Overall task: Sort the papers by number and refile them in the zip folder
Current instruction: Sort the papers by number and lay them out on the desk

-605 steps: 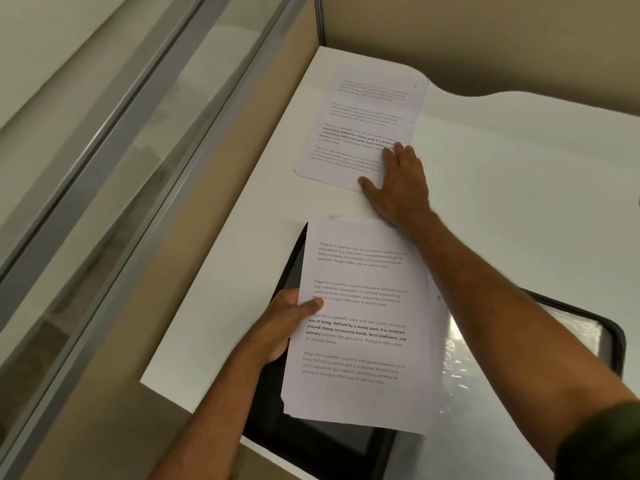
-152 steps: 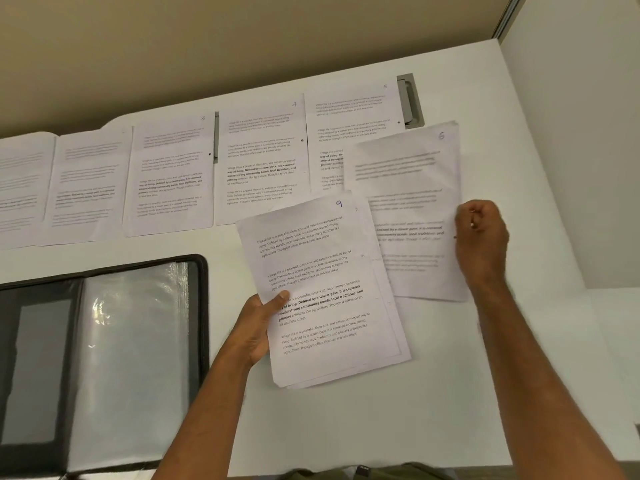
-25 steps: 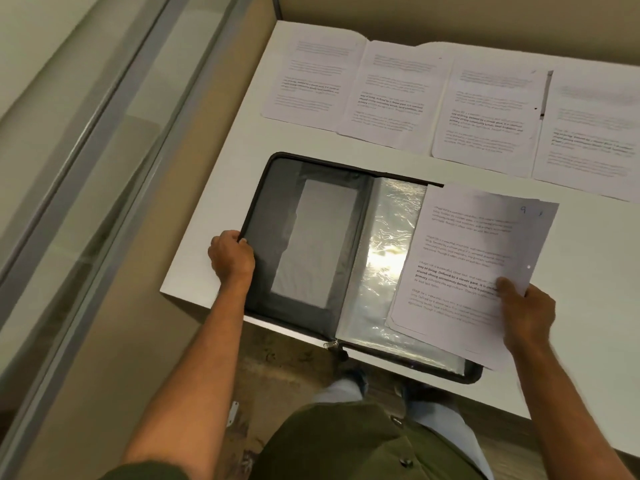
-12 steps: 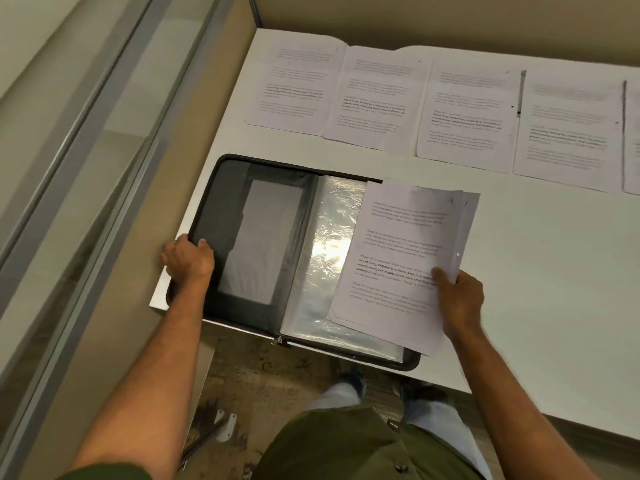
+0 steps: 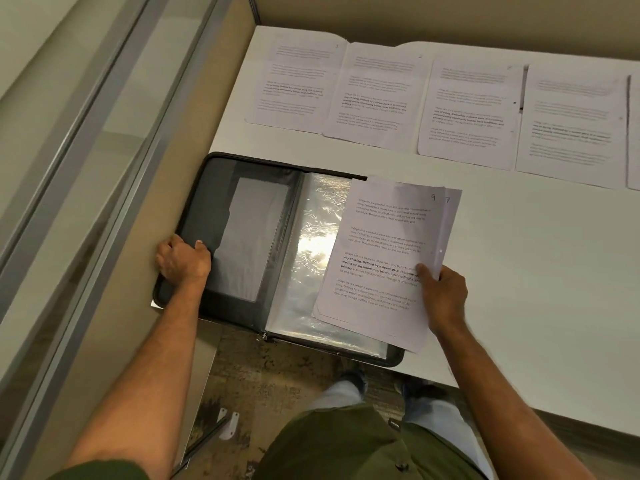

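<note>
Zip folder point(image 5: 242, 237): black, lying open and flat at the near left corner of the white desk point(image 5: 536, 289), its spine running away from me and its near edge hanging slightly past the desk's front. I see a grey pocket panel on the left half and a glossy clear sleeve point(image 5: 311, 251) on the right half.

Left hand point(image 5: 181, 259): fingers curled over the folder's outer left edge, gripping it, thumb tip on the inner face; forearm reaches in from lower left.

Right hand point(image 5: 443, 296): pinches a small stack of papers point(image 5: 384, 258) at its right edge, thumb on top, fingers underneath and hidden. Forearm comes in from lower right.

Stack: long axis runs away from me, top leaning slightly right. It lies left of the right hand, over the folder's right half and the clear sleeve. I read a handwritten 9 at the top sheet's upper right corner and what looks like a 7 on the sheet peeking out behind.

Row of sheets point(image 5: 381, 95): beyond both hands along the desk's far edge, side by side, edges touching or slightly overlapping, print upright toward me. Their numbers are too faint to read.
</note>
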Tool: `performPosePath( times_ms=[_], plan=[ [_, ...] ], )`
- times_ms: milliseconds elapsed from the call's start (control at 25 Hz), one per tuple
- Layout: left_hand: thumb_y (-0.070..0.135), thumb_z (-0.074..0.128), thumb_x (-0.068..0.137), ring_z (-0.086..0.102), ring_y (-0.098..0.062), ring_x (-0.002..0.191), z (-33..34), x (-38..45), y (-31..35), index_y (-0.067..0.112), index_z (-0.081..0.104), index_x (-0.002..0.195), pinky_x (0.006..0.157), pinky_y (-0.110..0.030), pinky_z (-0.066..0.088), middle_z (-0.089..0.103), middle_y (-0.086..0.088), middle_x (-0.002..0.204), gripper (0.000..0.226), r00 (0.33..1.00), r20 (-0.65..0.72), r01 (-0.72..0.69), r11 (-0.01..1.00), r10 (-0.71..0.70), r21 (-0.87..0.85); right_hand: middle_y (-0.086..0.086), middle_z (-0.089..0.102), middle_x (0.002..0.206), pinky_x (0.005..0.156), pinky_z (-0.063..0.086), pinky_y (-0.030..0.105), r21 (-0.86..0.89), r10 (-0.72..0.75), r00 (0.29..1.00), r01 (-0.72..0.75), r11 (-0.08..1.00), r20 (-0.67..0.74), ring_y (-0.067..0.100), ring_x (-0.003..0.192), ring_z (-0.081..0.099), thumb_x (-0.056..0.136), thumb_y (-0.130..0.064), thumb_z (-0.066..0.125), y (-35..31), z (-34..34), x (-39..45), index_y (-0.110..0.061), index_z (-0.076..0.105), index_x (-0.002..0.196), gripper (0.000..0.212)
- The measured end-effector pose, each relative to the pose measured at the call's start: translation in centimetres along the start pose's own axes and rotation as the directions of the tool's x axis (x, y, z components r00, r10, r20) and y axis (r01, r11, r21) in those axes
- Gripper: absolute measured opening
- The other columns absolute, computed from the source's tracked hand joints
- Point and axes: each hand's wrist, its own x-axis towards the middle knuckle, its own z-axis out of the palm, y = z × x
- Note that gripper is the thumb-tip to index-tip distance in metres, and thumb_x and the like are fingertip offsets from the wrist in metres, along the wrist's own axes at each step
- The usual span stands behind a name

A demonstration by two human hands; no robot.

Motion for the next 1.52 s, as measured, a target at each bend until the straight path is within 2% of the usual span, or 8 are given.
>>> performPosePath(
  times_ms=[200,400,520,600,680,1080,1320,1520],
  plan=[
    [0.031,0.061,0.097,0.028,-0.041,0.146,0.4,-2.8,1.8,0.01,0.039,0.154,0.12,-0.056,0.019,0.032,-0.018,0.16,0.064,1.0,-0.01,-0.013,0.997,0.012,-0.081,0.008,0.073,0.114,0.088,0.059,0.043,-0.048,-0.049,0.998,0.052,0.998,0.05,0.027,0.095,0.07,0.107,-0.033,0.056,-0.6,-0.5,-0.4,-0.011,0.068,0.121,0.028],
    [0.039,0.056,0.102,0.046,-0.022,0.133,2.1,-12.8,8.8,0.026,0.052,0.143,0.111,-0.049,0.041,0.045,-0.001,0.148,0.044,0.845,0.154,-0.418,0.811,0.513,-0.409,-0.004,0.076,0.1,0.075,0.061,0.032,-0.007,-0.204,0.968,0.208,0.978,0.147,0.017,0.087,0.074,0.108,-0.034,0.055,-1.7,-2.8,-1.4,-0.02,0.07,0.109,0.021],
    [0.044,0.063,0.099,0.069,-0.018,0.111,1.8,-17.4,13.1,0.025,0.054,0.139,0.09,-0.039,0.06,0.065,0.001,0.131,0.045,0.707,0.473,-0.034,0.693,0.526,-0.72,0.003,0.081,0.098,0.081,0.063,0.042,0.238,-0.064,0.983,0.021,0.971,0.172,0.025,0.09,0.078,0.101,-0.027,0.069,-2.2,-5.2,-1.0,-0.018,0.075,0.103,0.012],
    [0.038,0.063,0.101,0.074,-0.025,0.106,1.1,-19.0,14.9,0.017,0.06,0.133,0.083,-0.037,0.062,0.074,-0.006,0.121,0.039,0.559,0.643,0.266,0.621,0.524,-0.737,0.005,0.081,0.1,0.082,0.063,0.042,0.329,-0.007,0.983,-0.054,0.943,0.184,0.028,0.091,0.079,0.095,-0.025,0.075,-2.5,-6.6,-1.0,-0.013,0.076,0.106,0.016],
    [0.029,0.063,0.101,0.073,-0.028,0.108,0.8,-20.0,15.1,0.013,0.063,0.13,0.088,-0.042,0.061,0.075,-0.01,0.121,0.033,0.48,0.686,0.373,0.581,0.547,-0.724,0.007,0.081,0.1,0.08,0.064,0.04,0.385,0.0,0.984,-0.069,0.92,0.178,0.028,0.092,0.079,0.091,-0.023,0.079,-2.6,-7.3,-1.1,-0.008,0.076,0.107,0.023],
    [0.01,0.062,0.099,0.069,-0.033,0.116,2.3,-20.2,11.9,0.01,0.063,0.13,0.097,-0.049,0.058,0.072,-0.013,0.126,0.031,0.456,0.733,0.442,0.586,0.505,-0.679,-0.007,0.076,0.088,0.054,0.047,0.012,0.257,-0.005,0.984,-0.042,0.965,0.18,0.0,0.065,0.067,0.104,-0.033,0.062,-0.2,-7.5,-1.4,-0.01,0.073,0.097,0.026],
    [0.006,0.058,0.1,0.07,-0.028,0.115,2.6,-20.1,11.3,0.011,0.062,0.129,0.096,-0.045,0.059,0.072,-0.011,0.127,0.03,0.444,0.738,0.464,0.574,0.509,-0.675,0.027,0.07,0.09,0.072,0.051,0.04,0.312,0.009,0.987,-0.06,0.948,0.162,0.026,0.077,0.062,0.088,-0.035,0.083,0.6,-7.6,-0.9,-0.006,0.066,0.073,0.037],
    [0.006,0.058,0.1,0.07,-0.028,0.115,2.8,-19.6,10.9,0.011,0.061,0.131,0.09,-0.043,0.061,0.072,-0.011,0.126,0.031,0.455,0.751,0.495,0.565,0.479,-0.66,0.006,0.072,0.083,0.064,0.053,0.029,0.397,0.009,0.996,-0.045,0.917,0.092,0.017,0.075,0.068,0.089,-0.029,0.082,0.5,-7.7,-0.7,-0.02,0.063,0.069,0.029]
  ],
)
